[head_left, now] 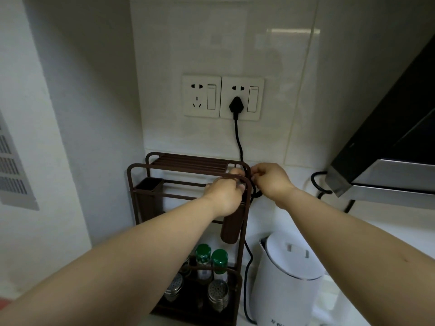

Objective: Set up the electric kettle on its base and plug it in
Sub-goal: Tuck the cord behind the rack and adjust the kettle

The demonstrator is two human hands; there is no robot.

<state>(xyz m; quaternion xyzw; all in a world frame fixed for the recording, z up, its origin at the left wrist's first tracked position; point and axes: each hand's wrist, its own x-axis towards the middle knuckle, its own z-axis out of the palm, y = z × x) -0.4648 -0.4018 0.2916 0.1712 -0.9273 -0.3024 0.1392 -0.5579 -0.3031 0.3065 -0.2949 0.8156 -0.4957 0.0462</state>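
Observation:
A white electric kettle (pixel 287 285) stands on the counter at the lower right; its base is hidden beneath it. A black plug (pixel 236 105) sits in the right wall socket (pixel 242 98). Its black cord (pixel 239 140) runs down the tiles to the top corner of a brown rack (pixel 138 184), then drops behind the rack toward the kettle. My left hand (pixel 223 191) and my right hand (pixel 270 180) meet at that corner, and both pinch a loop of the cord there.
The left wall socket (pixel 201 96) has nothing in it. The rack holds green-capped bottles (pixel 211 262) and steel shakers (pixel 217 295). A range hood (pixel 388 161) juts in from the right, with another black cable (pixel 322 184) beneath it. A vent grille (pixel 11 165) is on the left wall.

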